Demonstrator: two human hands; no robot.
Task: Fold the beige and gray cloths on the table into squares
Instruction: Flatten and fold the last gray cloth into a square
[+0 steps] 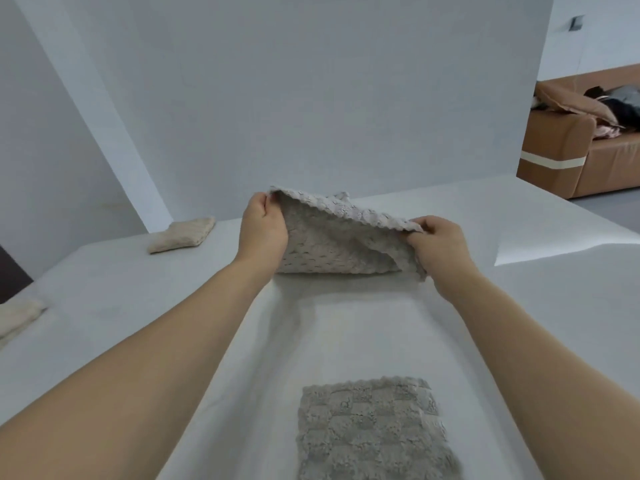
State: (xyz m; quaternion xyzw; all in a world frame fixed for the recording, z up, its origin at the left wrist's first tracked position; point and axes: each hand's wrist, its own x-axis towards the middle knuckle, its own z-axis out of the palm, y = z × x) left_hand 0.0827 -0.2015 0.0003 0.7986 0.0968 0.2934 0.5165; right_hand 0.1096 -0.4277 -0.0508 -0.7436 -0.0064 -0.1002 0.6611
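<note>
Now: a pale cloth held up by two corners

Well out over the white table (346, 327), we hold a pale gray-beige bobbled cloth (332, 244) lifted off the surface. Our left hand (263, 226) has its fingers curled over the cloth's far left corner, pinching it at the top edge, with the back of the hand turned toward us. Our right hand (438, 242) pinches the opposite corner between thumb and curled fingers, a little lower and nearer to us than the left. Between the two hands the upper edge runs in a slanted line, and the cloth seems doubled over, one layer hanging in front of the other; its lower edge hangs close to the tabletop, though we cannot tell whether it touches. Both forearms reach forward, bare, from the bottom corners of the view.

Near us, at the table's front edge, a darker gray checkered cloth (374, 431) lies flat as a rough square, well apart from the one we hold. Off to the left, a folded beige cloth (181, 235) rests near the back of the table, and another beige cloth (17, 320) shows partly at the left border.

Behind the table stands a plain white wall (311, 81). At far right a brown sofa (581, 150) carries a heap of clothes
</note>
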